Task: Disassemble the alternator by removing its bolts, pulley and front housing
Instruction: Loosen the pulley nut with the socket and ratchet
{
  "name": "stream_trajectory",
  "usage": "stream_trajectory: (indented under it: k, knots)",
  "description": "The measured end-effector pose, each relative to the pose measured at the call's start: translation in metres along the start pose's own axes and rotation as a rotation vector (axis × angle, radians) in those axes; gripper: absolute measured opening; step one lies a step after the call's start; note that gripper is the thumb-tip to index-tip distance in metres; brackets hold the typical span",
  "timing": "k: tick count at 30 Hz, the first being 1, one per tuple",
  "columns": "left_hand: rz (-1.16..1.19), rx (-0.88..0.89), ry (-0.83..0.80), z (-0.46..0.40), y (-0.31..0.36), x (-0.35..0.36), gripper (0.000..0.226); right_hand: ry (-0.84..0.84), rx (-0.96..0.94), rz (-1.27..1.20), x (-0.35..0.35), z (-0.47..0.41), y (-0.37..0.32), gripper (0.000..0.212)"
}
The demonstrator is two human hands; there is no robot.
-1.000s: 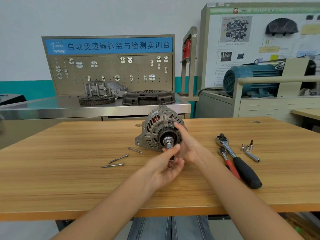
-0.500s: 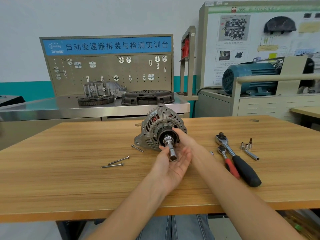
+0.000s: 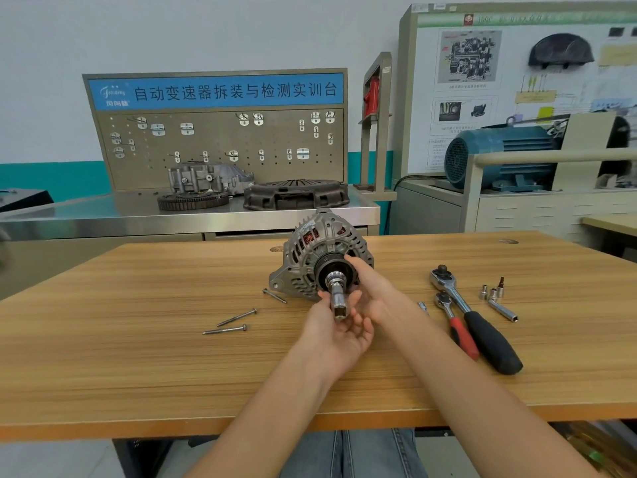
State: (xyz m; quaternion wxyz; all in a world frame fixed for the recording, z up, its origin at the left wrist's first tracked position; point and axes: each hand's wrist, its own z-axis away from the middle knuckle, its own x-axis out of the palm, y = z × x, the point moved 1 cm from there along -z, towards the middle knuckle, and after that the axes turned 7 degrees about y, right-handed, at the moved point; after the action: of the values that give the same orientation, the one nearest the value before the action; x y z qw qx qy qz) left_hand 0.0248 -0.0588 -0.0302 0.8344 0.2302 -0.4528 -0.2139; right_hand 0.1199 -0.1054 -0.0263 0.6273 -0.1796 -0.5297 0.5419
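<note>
**Both hands at the alternator's pulley end**

The alternator (image 3: pixel 322 255) stands on the wooden desk (image 3: pixel 138 339), near its far edge at the middle, with its pulley (image 3: pixel 332 269) and shaft facing the person. A chrome socket (image 3: pixel 339 303) sits on the shaft end and juts toward the camera.

The left hand (image 3: pixel 339 334) reaches in from below, palm turned up, its forearm slanting up from the near edge of the desk. Its fingers and thumb curl loosely around the socket, cupping it from beneath. The right hand (image 3: pixel 370 288) comes in from the alternator's right, forearm stretched diagonally across the desk; its fingers lie fairly straight against the pulley's rim and the housing beside it, pressing rather than clasping.

Left of the alternator lie three long bolts (image 3: pixel 238 317), one just beside the housing's mounting ear. Right of the alternator rest two ratchet wrenches (image 3: pixel 482 326), one black-handled and one red-handled, and beyond them several small sockets (image 3: pixel 493 293) with an extension bar.
</note>
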Motion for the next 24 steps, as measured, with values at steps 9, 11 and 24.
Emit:
stream_trajectory:
  k: [9, 11, 24]
  knots:
    - [-0.171, 0.138, 0.066, -0.01, -0.001, 0.004, 0.018, -0.016, 0.072, -0.082, 0.0, 0.005, 0.003, 0.043]
    - [-0.116, 0.11, 0.048, -0.009, -0.004, 0.005, 0.029, 0.0, 0.044, 0.022, -0.002, 0.004, 0.003, 0.049]
    - [-0.066, 0.086, -0.002, -0.008, 0.0, 0.006, 0.015, -0.07, 0.038, -0.059, -0.001, 0.008, 0.005, 0.046]
